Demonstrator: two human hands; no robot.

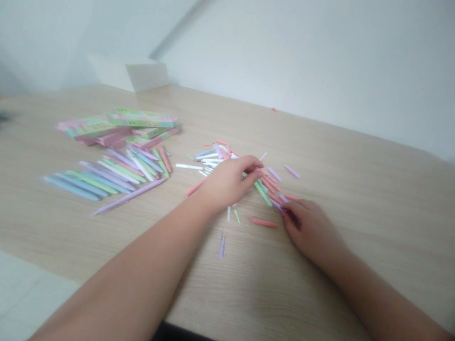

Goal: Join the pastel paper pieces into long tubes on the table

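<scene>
My left hand [232,180] reaches over a loose heap of pen parts [213,158] in white, coral, purple, blue and green. Its thumb and fingers are curled together beside coral pieces [270,182]; what they pinch, if anything, is blurred. To the right, my right hand [313,232] has its fingertips closed on a small purple pen part [276,204] at the edge of the heap. Green barrels [262,193] lie between the two hands. In front of them is a single coral piece [265,222].
Whole pastel pens [117,173] lie in a rough row at left, with one purple pen [130,196] across their near ends. Behind them are stacked printed boxes [142,118]. A white folded card [147,76] stands near the wall. Small purple pieces [222,246] lie nearer me.
</scene>
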